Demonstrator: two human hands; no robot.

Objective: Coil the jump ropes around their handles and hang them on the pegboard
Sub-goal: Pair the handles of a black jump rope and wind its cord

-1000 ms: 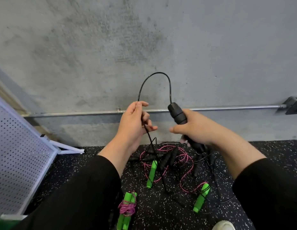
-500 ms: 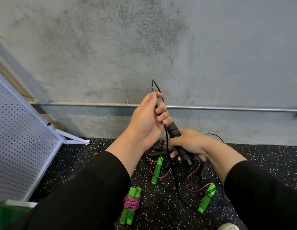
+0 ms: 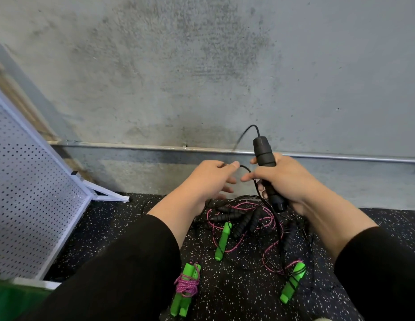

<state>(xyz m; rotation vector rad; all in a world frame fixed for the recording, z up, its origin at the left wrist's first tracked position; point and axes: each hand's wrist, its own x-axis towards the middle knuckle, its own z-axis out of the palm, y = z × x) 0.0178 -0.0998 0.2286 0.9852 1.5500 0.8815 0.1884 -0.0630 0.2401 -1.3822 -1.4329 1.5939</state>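
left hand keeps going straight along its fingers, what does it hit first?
Probably the right hand: the left hand has its fingers aimed rightward at it, with the black cord looping across the small gap between them. Depth is unclear from one view.

Both forearms reach forward in black sleeves, hands close together at chest height. The right hand (image 3: 285, 179) curls round a black handle (image 3: 265, 158), held upright. The left hand (image 3: 211, 179) pinches the thin black cord (image 3: 244, 167), its other fingers loosely spread.
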